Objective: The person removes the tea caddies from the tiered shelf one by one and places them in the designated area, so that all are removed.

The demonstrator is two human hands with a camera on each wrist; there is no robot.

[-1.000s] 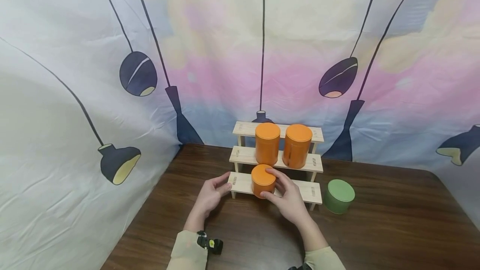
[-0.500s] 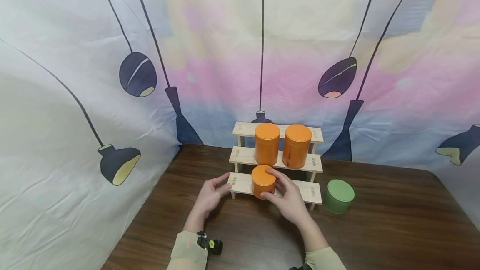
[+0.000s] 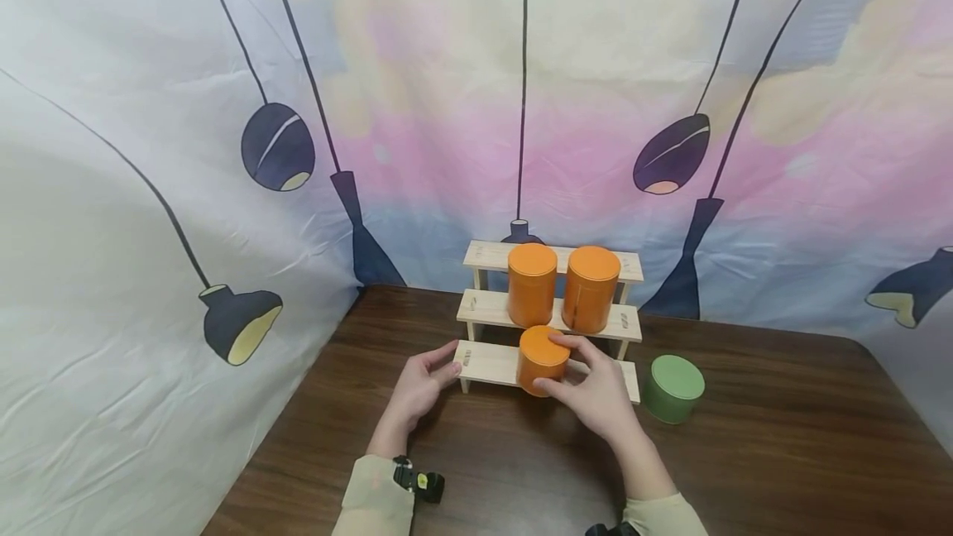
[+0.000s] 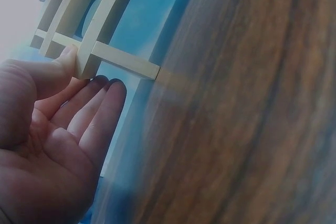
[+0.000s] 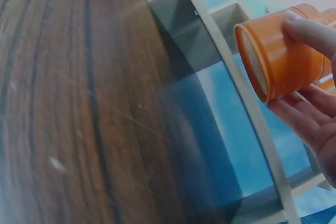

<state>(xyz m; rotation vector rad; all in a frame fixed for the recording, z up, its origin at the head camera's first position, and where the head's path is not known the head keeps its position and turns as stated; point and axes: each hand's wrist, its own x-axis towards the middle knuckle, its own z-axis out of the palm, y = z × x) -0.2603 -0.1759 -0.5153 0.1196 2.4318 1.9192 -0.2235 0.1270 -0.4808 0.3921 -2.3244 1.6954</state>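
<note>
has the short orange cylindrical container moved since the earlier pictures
Yes, rightward in the head view: the short orange cylindrical container is closer to the right end of the pale wooden three-tier stand.

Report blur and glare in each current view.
Head: mostly sharp, pale sheen on the table; left wrist: table grain blurred, rack clearer, upper left washed out; right wrist: table hazy beside the rack, held can clearer, upper right washed out.
</note>
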